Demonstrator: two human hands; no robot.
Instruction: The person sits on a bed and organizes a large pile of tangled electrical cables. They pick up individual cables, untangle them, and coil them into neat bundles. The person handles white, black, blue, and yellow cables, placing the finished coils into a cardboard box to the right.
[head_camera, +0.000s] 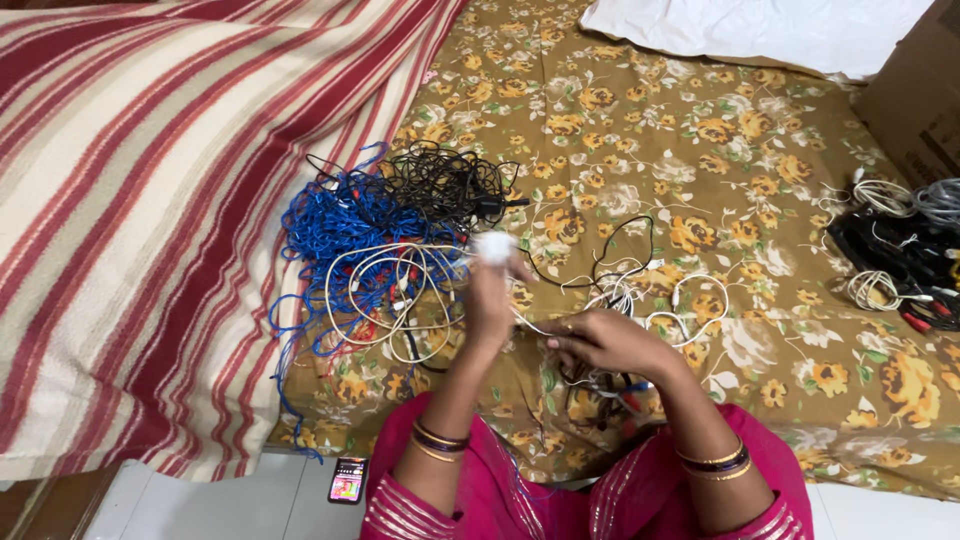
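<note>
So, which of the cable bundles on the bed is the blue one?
The blue bundle lies left, beside the striped blanket. The black bundle sits behind it; the white loops lie in front.

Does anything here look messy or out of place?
Yes. The blue, black and white cables lie in one knotted heap on the floral sheet, and a phone lies on the floor beside the bed.

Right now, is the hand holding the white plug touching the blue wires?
Apart. In the head view the left hand holds the white plug up, and white cables lie between it and the blue wires.
</note>
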